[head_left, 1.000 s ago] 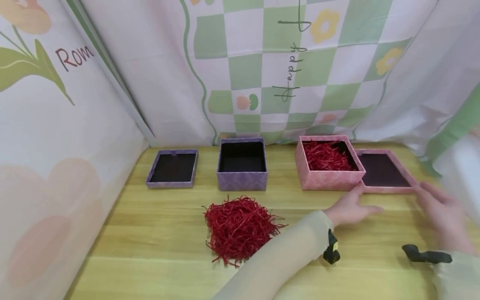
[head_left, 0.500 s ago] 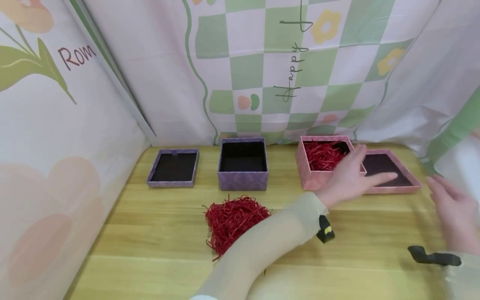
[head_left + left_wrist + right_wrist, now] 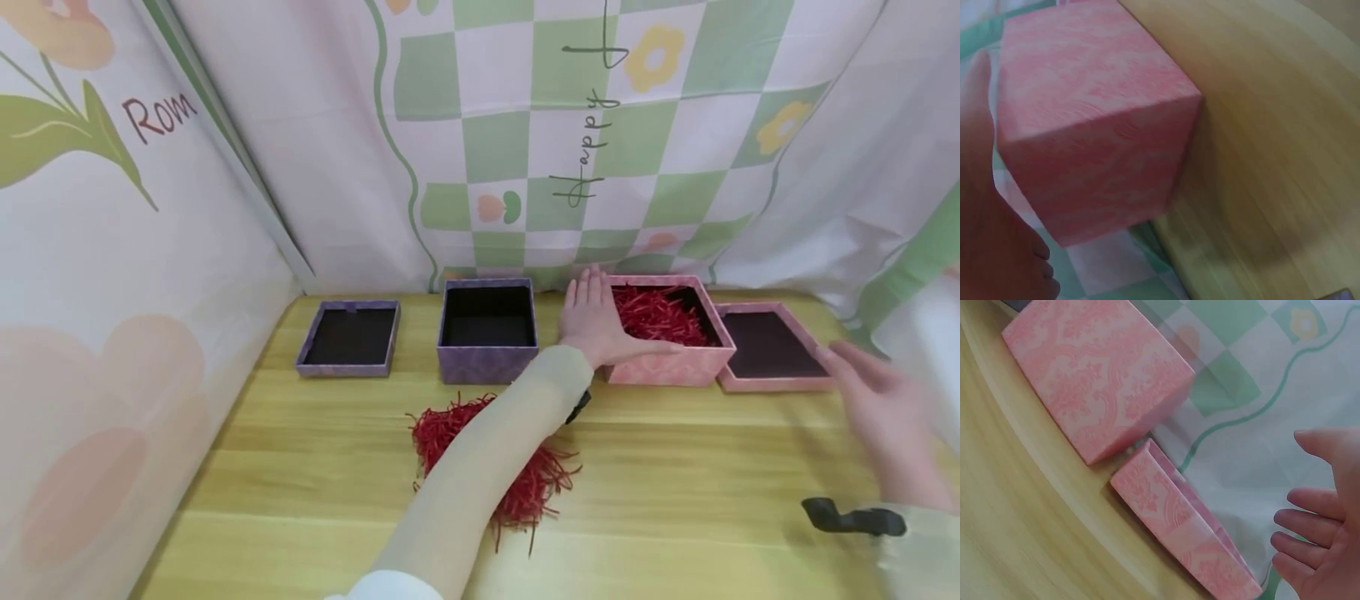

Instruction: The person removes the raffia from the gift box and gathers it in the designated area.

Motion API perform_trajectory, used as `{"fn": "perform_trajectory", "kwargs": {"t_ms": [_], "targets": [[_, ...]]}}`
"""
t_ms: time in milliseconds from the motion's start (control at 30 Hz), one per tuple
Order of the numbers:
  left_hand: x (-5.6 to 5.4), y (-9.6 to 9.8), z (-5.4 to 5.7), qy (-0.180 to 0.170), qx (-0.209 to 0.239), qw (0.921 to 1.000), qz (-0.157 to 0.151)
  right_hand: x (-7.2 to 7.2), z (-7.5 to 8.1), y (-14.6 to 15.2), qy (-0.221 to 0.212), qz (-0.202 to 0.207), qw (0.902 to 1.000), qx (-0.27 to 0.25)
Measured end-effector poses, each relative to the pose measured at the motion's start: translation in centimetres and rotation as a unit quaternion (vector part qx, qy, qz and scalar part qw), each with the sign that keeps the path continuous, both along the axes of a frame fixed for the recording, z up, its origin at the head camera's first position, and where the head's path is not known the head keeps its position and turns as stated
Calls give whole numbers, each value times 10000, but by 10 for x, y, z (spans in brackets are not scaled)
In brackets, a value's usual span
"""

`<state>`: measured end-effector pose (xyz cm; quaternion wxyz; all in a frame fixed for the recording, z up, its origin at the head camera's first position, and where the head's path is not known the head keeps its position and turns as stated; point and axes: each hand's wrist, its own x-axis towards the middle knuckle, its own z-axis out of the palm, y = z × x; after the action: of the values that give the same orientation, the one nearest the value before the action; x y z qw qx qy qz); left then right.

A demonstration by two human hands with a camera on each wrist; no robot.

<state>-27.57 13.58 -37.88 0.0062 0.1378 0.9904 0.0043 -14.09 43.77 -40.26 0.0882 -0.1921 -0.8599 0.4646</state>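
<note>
A pink patterned box stands at the back right with crinkled red paper shreds inside. My left hand lies along the box's left side, fingers straight, the thumb stretched across its front near the rim. In the left wrist view, that hand runs beside the pink box. Right of the box lies a shallow pink lid, inside facing up. My right hand is at the lid's right edge. The right wrist view shows this hand with fingers extended and nothing held, beside the lid.
A purple box with a dark, bare inside stands left of my left hand. Further left is its matching shallow lid. A loose heap of red paper shreds lies in front, partly under my left forearm. Curtains hang behind the table.
My left hand has moved from the pink box's front right corner, across its front, to its left side. My right hand drew off to the right, then came back to the lid's edge.
</note>
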Motion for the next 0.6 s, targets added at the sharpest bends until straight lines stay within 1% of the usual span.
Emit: {"fn": "perform_trajectory", "kwargs": {"t_ms": [100,267,367,467,600], "targets": [[-1,-2,-3,-71,-31,10000,-17,-4,4,-10,26,168,9997,186],[-3,-2,-8,-221,-32,9997,-62,-13,15,-26,0,390,9990,234],[-4,-1,-10,-308,57,9995,-84,-19,25,-37,66,593,9978,304],[-6,-1,-13,-364,174,9991,-122,-27,38,-48,193,816,9953,484],[-6,-2,-14,-325,224,9991,-161,-44,55,-67,369,1221,9882,844]]}}
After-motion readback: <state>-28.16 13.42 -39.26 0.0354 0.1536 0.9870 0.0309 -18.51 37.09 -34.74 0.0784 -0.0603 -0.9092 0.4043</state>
